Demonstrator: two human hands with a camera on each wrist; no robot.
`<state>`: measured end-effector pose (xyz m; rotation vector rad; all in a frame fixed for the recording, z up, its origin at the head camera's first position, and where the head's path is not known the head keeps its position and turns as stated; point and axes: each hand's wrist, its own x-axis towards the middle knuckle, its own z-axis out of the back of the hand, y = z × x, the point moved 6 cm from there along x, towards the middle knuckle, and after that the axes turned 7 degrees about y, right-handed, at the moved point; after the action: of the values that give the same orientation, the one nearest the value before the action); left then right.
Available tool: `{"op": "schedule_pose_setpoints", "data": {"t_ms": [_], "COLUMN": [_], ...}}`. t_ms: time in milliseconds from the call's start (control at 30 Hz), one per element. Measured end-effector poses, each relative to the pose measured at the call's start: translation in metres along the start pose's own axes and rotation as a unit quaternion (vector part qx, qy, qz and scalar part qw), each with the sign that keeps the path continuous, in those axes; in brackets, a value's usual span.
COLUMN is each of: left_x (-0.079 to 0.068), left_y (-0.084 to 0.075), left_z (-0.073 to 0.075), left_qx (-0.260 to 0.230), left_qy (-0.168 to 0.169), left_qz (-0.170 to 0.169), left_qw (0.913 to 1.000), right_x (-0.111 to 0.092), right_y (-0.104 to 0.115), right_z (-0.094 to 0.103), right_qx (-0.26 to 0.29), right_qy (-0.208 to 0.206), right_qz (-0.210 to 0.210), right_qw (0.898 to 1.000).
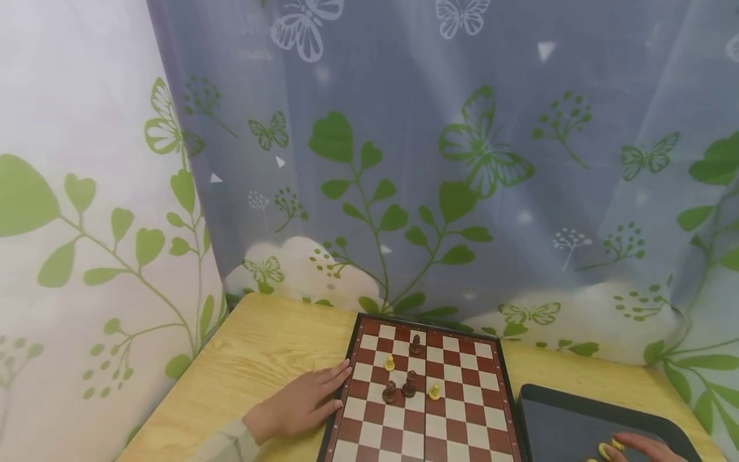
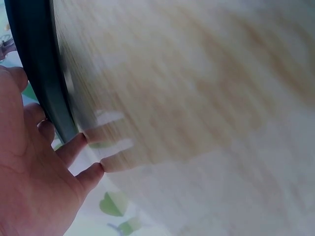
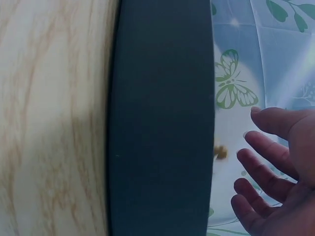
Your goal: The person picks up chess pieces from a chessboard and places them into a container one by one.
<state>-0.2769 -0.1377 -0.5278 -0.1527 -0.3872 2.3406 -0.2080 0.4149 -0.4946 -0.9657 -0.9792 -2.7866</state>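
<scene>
A brown-and-white chessboard (image 1: 476, 410) lies on the table. Three dark chess pieces stand on it, one of them a tall piece (image 1: 409, 385) near the middle, along with two yellow pawns, the left one (image 1: 389, 363) and the right one (image 1: 435, 391). My left hand (image 1: 306, 401) rests at the board's left edge with its fingers extended; the dark edge (image 2: 42, 64) shows beside them in the left wrist view. Over the dark tray (image 1: 554, 423), my right hand (image 1: 646, 446) has its fingertips close to yellow chess pieces (image 1: 604, 450). Its fingers are spread in the right wrist view.
The wooden table (image 1: 260, 346) extends left of the board. The tray stands close against the board's right side, its wall (image 3: 162, 118) upright. A curtain (image 1: 375, 160) printed with leaves and butterflies hangs behind the table.
</scene>
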Motion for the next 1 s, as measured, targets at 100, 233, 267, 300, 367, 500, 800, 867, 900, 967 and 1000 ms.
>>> {"op": "schedule_pose_setpoints", "data": {"t_ms": [100, 233, 267, 300, 367, 500, 800, 867, 900, 967, 1000], "left_x": [-0.001, -0.001, -0.001, -0.001, -0.001, 0.000, 0.000, 0.000, 0.001, 0.001, 0.001], "left_y": [0.001, 0.001, 0.001, 0.000, -0.001, -0.002, -0.001, 0.000, 0.000, 0.001, 0.000], "left_z": [0.000, 0.001, 0.001, 0.002, 0.003, 0.004, 0.002, 0.001, 0.001, 0.000, 0.000], "left_qx": [0.000, 0.000, 0.000, 0.002, 0.001, -0.006, 0.000, -0.001, -0.001, -0.002, -0.002], "left_qy": [0.002, 0.001, 0.000, -0.002, -0.006, -0.003, 0.003, 0.005, 0.006, 0.006, 0.007], "left_qz": [0.003, 0.004, 0.003, 0.003, 0.001, 0.003, 0.004, 0.007, 0.007, 0.006, 0.006], "left_qw": [1.0000, 1.0000, 1.0000, 1.0000, 1.0000, 1.0000, 1.0000, 1.0000, 1.0000, 1.0000, 1.0000], "right_x": [-0.001, 0.000, 0.001, 0.003, 0.007, 0.012, 0.010, 0.009, 0.008, 0.005, 0.004], "right_y": [0.007, 0.012, 0.013, 0.015, 0.018, 0.026, 0.051, 0.061, 0.066, 0.079, 0.085], "right_z": [-0.001, -0.003, -0.003, -0.003, -0.002, -0.001, -0.015, -0.023, -0.028, -0.038, -0.043], "right_qx": [-0.006, 0.002, -0.003, -0.012, -0.035, -0.066, -0.053, -0.043, -0.040, -0.034, -0.027], "right_qy": [-0.002, 0.033, 0.043, 0.054, 0.072, 0.102, 0.140, 0.142, 0.142, 0.147, 0.148], "right_qz": [-0.041, -0.062, -0.063, -0.062, -0.055, -0.031, 0.014, 0.028, 0.037, 0.056, 0.064], "right_qw": [0.999, 0.998, 0.997, 0.997, 0.995, 0.992, 0.989, 0.989, 0.988, 0.987, 0.987]}}
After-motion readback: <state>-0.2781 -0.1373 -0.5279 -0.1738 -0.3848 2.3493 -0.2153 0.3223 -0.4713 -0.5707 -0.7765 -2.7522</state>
